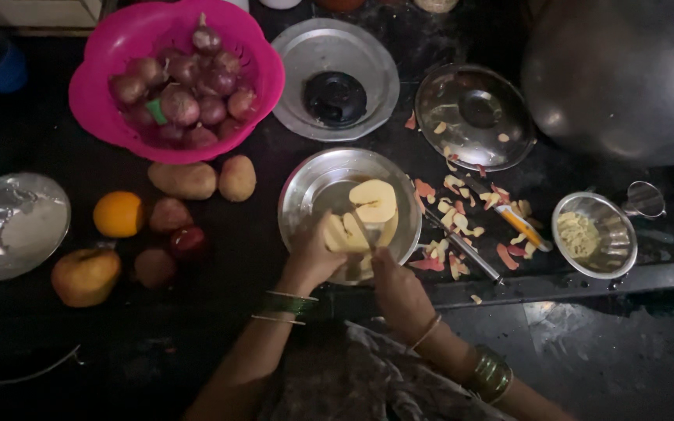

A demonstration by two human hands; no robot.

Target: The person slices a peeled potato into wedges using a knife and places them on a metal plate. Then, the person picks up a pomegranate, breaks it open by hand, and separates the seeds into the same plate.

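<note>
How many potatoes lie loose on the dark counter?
2: a long potato and a rounder potato side by side just below the pink colander. More may be hidden in the dim light.

Pretty cramped around the steel bowl: potatoes just to its left, lid behind it, peels and a knife on its right. Only open counter is the near-edge strip left of the hands.
</note>
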